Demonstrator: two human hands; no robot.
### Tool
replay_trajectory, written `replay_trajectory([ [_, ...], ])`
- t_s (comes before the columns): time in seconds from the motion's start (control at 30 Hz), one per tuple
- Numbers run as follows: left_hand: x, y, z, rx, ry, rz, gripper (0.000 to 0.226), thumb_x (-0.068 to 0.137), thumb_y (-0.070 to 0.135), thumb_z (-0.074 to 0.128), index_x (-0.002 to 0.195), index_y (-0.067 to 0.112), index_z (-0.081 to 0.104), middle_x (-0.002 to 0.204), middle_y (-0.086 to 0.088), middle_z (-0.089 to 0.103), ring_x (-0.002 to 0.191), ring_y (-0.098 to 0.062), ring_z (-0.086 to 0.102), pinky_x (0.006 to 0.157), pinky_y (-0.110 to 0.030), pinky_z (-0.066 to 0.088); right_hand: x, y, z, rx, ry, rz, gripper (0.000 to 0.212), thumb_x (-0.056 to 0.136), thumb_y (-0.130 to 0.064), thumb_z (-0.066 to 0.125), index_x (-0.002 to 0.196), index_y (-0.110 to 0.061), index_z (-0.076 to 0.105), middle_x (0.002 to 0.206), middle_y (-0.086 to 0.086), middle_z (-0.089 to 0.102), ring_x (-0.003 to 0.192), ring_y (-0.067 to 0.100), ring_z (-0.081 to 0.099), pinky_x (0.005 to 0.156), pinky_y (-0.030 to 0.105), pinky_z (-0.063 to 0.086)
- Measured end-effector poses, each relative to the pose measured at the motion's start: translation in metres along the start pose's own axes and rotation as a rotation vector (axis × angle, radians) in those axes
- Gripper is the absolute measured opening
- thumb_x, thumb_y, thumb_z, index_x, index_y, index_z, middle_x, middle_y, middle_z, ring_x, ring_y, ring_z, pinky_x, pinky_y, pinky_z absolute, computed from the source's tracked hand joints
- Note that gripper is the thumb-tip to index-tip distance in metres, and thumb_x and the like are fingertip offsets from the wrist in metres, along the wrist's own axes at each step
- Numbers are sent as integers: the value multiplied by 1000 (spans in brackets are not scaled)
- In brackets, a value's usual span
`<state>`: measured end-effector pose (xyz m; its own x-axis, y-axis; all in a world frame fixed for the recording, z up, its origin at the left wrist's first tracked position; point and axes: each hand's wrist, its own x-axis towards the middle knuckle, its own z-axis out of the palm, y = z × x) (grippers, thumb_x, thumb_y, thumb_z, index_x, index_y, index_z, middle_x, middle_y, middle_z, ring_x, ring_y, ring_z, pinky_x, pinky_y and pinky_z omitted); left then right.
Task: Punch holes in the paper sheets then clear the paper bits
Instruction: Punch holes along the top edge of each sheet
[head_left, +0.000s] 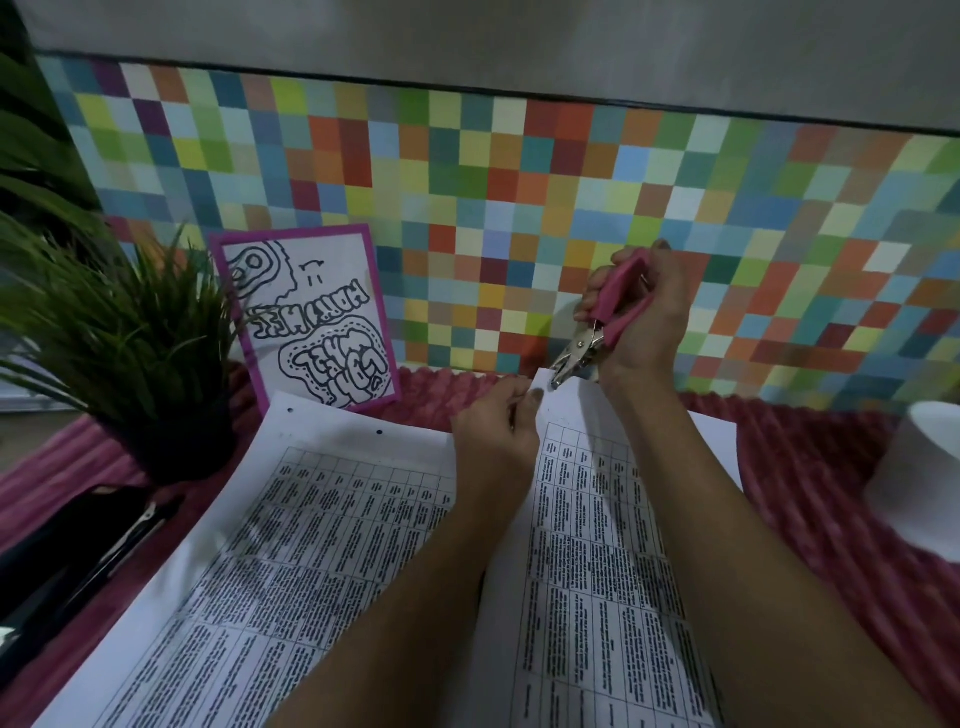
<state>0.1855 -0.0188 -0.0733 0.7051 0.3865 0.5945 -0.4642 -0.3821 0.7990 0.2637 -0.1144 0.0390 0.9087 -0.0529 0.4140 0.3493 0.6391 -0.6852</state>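
My right hand (644, 317) grips a pink-handled hole punch (602, 322), its metal jaws set over the top left corner of a printed paper sheet (597, 545). My left hand (498, 421) pinches that sheet's top edge just left of the jaws. A second printed sheet (291, 540) lies to the left on the pink cloth, with two punched holes near its top edge. No loose paper bits are visible.
A potted grass plant (130, 353) stands at the left. A purple-framed drawing (311, 317) leans on the coloured checkered wall. Dark pens and a case (78, 551) lie at the lower left. A white cylindrical object (919, 478) sits at the right on the pink cloth (810, 467).
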Motion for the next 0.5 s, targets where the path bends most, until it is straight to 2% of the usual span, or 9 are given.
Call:
replay_trajectory([
  [0.13, 0, 3, 0, 2, 2, 7, 21, 97, 24, 53, 87, 10, 65, 54, 9, 44, 48, -10, 35, 46, -35, 32, -2, 3, 2, -5, -14, 7, 30, 86, -36, 51, 76, -9, 59, 61, 12, 56, 47, 23, 48, 48, 28, 40],
  [0.33, -1, 3, -1, 1, -10, 6, 20, 97, 23, 53, 87, 12, 66, 55, 5, 46, 47, -11, 35, 43, -40, 34, -4, 7, 2, 3, 14, -19, 30, 87, -34, 49, 68, -13, 59, 58, 10, 54, 45, 22, 45, 47, 26, 37],
  [0.4, -1, 4, -1, 1, -15, 3, 20, 97, 23, 53, 88, 10, 66, 56, 1, 48, 47, -11, 36, 43, -39, 34, -5, 7, 2, -1, 34, -19, 30, 87, -32, 49, 67, -13, 58, 57, 11, 53, 44, 21, 44, 46, 26, 37],
  [0.5, -1, 6, -2, -3, -25, -8, 20, 97, 21, 53, 88, 8, 65, 55, 4, 45, 47, -9, 34, 44, -35, 29, -6, 6, 3, 11, 94, -10, 30, 89, -30, 51, 65, -12, 55, 54, 11, 52, 41, 21, 43, 44, 25, 36],
])
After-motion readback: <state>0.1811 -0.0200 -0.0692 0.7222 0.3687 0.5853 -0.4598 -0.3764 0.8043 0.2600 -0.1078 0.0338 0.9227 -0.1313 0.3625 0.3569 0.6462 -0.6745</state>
